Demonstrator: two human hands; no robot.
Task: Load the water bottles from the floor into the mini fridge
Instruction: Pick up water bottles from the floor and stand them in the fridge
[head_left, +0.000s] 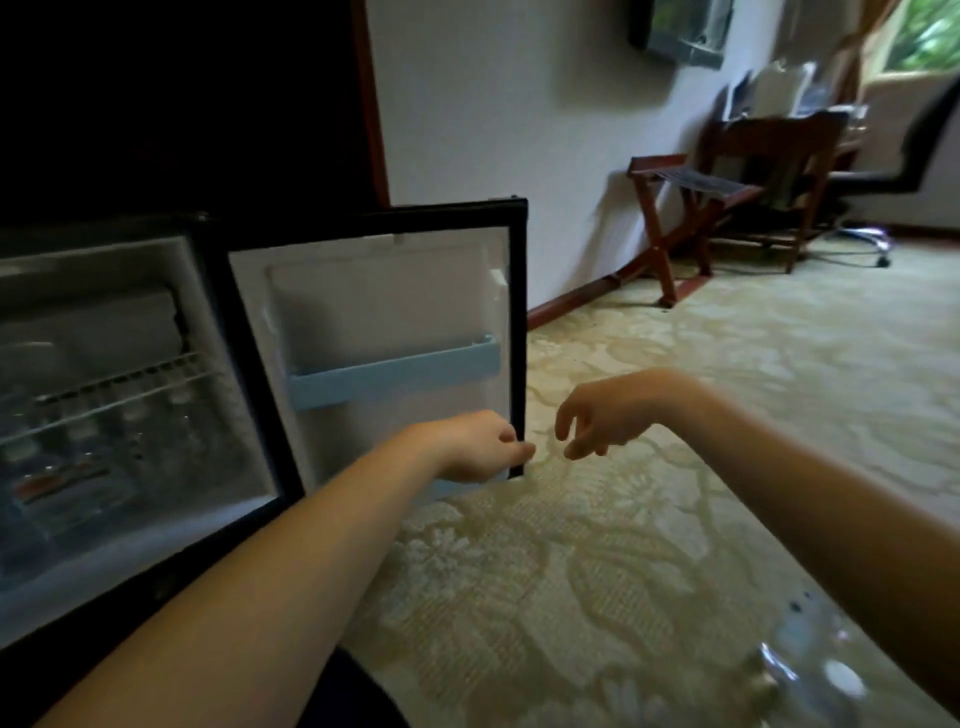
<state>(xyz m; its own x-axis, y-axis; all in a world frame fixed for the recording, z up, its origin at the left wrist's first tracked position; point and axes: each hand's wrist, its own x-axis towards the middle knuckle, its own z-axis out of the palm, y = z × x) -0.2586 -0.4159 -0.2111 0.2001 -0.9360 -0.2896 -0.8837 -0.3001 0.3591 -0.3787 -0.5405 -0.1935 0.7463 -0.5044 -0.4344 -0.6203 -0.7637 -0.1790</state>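
Patterned pale carpet (675, 519) takes up most of the floor, running back to a white wall w/ dark skirting. Mini fridge (130, 551) sits at L, open, inside lit and white. Its door (384, 306) is swung out toward the room, inner side facing the camera, black frame round a white liner, pale blue door shelf (395, 379) across the middle w/ nothing visible in it.

Far R: office chair (893, 171) by a dark wood desk (774, 156), folding luggage rack (685, 208) against the wall nearer in.

Inside the fridge a wire shelf (124, 379) crosses the cavity. Under it, in the lower part, stand water bottles (78, 467), clear and blurred, count not readable, one w/ a red label. Btm R corner of the view: clear plastic bundle (810, 670) on the carpet w/ bright glints, too blurred to say if it's more bottles.

Left hand (467, 447) is at the door's free edge near the btm corner, fingers and thumb curled round that edge. Right hand (602, 410) hangs over the carpet just beside the door edge, fingers loosely bent downward, holding nothing, not touching the L hand
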